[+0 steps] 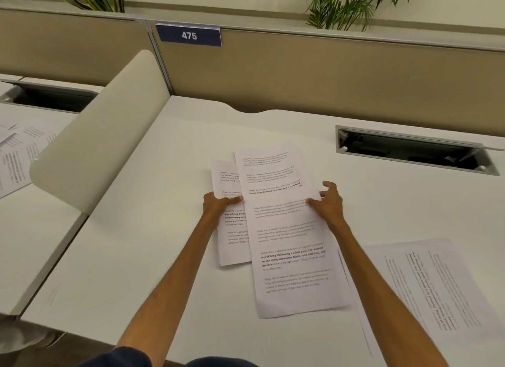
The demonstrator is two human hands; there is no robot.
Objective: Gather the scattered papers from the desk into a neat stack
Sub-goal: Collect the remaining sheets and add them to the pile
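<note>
White desk (164, 175): both hands press overlapping papers (287, 230).

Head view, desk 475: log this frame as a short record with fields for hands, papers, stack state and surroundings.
left hand: on the left edge of the lower sheet, thumb on top
right hand: fingers on the right edge of the top sheet
stack state: two sheets overlap, askew, edges not lined up
loose papers: lying to the right on the desk, not gathered
other papers: on the neighbouring desk, beyond the divider
surroundings: sign 475, open cable tray
</note>
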